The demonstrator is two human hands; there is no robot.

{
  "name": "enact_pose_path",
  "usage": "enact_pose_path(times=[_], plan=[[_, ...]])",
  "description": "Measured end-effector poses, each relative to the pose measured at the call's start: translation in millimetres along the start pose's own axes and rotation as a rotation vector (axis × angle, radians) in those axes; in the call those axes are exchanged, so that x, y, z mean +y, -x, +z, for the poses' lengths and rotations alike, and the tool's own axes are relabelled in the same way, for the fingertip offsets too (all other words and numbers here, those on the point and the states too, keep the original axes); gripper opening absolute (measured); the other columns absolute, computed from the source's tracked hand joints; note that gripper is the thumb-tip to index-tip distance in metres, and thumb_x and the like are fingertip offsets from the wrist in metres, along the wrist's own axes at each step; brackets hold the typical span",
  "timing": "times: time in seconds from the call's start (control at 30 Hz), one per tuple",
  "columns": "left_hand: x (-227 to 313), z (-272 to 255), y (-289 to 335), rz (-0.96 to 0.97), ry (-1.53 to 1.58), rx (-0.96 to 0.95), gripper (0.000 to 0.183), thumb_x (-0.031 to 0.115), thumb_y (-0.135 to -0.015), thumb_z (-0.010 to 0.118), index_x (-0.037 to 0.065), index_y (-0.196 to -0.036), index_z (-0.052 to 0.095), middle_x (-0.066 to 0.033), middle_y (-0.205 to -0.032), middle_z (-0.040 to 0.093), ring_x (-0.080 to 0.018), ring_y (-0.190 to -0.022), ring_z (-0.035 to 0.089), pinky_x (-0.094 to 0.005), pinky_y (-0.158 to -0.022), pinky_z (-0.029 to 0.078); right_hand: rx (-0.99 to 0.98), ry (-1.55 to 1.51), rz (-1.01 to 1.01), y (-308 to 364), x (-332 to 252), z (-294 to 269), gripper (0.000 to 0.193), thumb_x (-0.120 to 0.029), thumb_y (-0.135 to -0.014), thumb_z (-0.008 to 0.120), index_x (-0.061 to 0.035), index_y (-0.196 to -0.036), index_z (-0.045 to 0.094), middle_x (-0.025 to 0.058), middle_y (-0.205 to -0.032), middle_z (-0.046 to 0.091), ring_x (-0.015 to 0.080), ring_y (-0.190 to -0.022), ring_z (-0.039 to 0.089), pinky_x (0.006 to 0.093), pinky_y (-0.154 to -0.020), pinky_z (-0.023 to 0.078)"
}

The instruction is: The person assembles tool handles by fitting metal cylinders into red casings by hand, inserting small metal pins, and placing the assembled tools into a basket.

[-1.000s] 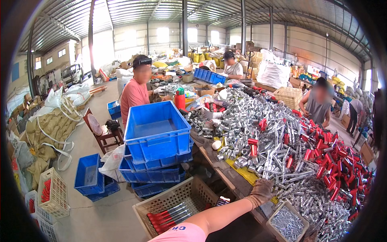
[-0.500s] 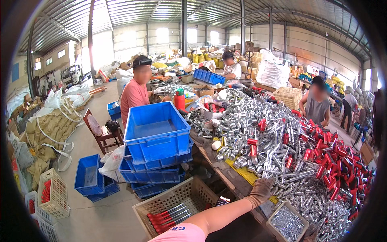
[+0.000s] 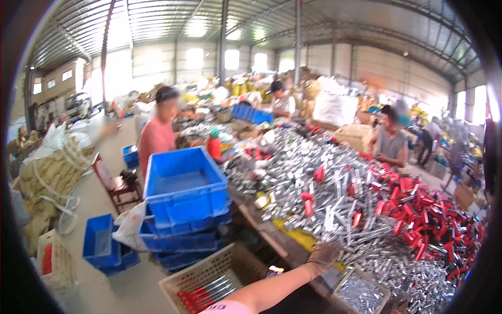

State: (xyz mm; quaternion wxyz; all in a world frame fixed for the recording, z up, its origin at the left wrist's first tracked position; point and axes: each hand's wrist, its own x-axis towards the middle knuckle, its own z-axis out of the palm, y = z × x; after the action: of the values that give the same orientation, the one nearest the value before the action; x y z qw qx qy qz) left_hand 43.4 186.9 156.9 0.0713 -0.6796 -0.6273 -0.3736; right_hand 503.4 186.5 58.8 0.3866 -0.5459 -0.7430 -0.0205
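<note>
My left hand [image 3: 325, 255], in a brown work glove, reaches in from the lower edge to the near side of a big heap of silvery metal parts [image 3: 334, 193]. Its fingertips are at the loose tubes and rods; blur and the parts hide whether they grip anything. Just to the right of the glove is a small pale bin [image 3: 340, 303] of thin metal pins [image 3: 363, 293]. Below my forearm stands a beige perforated crate [image 3: 170, 285] holding several red-handled tools [image 3: 201, 297]. My right hand does not show.
Stacked blue bins [image 3: 183, 209] stand left of the table edge [image 3: 266, 235], with more blue bins [image 3: 99, 243] on the floor. Red-sleeved parts [image 3: 418, 225] cover the heap's right side. Co-workers [image 3: 157, 131] are around the table, one in grey [image 3: 392, 144] across the heap.
The whole view has shifted, so the scene sits farther left and the near things lower. My left glove stays at the heap's near edge. The picture is more blurred.
</note>
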Motion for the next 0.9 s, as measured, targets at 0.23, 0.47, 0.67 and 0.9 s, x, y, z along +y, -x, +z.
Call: enact_pose_path(times=[0.23,0.47,0.67,0.9], plan=[[3.8,-13.4,-5.6,-0.017,0.090,-0.145,0.029,0.029,-0.085,0.056,0.005,-0.100,0.062,-0.0209,-0.092,0.066,-0.0396,-0.090,0.062,-0.0479,-0.079,0.048,0.200,-0.122,0.265,-7.2,-27.3,-6.7,0.026,-0.019,-0.090,0.059,-0.0026,-0.110,0.063,0.0139,-0.102,0.065,0.0274,-0.092,0.062,0.0393,-0.079,0.049],[1.1,-6.3,-2.7,-0.047,-0.022,-0.103,0.037,0.022,-0.078,0.063,0.008,-0.112,0.058,-0.0186,-0.100,0.065,-0.0365,-0.095,0.061,-0.0458,-0.085,0.046,0.098,-0.467,0.332,-38.0,-125.6,-50.8,0.014,-0.013,-0.092,0.054,-0.0026,-0.100,0.061,0.0105,-0.090,0.064,0.0223,-0.081,0.061,0.0303,-0.068,0.046],[12.1,-20.4,0.9,-0.014,-0.035,-0.079,0.040,0.036,-0.083,0.061,0.005,-0.109,0.061,-0.0160,-0.106,0.064,-0.0353,-0.103,0.058,-0.0467,-0.090,0.043,0.091,-0.626,0.338,-28.4,-111.1,-30.4,0.013,-0.012,-0.092,0.057,-0.0017,-0.097,0.063,0.0042,-0.085,0.065,0.0149,-0.077,0.060,0.0287,-0.069,0.048],[21.6,-40.1,-38.0,0.070,-0.066,-0.204,0.037,0.035,-0.084,0.061,0.005,-0.105,0.063,-0.0167,-0.108,0.062,-0.0338,-0.099,0.058,-0.0454,-0.090,0.044,0.113,-0.784,0.348,-12.5,-103.5,-24.2,0.013,-0.010,-0.091,0.061,-0.0018,-0.101,0.063,0.0018,-0.088,0.064,0.0124,-0.079,0.058,0.0275,-0.072,0.047]])
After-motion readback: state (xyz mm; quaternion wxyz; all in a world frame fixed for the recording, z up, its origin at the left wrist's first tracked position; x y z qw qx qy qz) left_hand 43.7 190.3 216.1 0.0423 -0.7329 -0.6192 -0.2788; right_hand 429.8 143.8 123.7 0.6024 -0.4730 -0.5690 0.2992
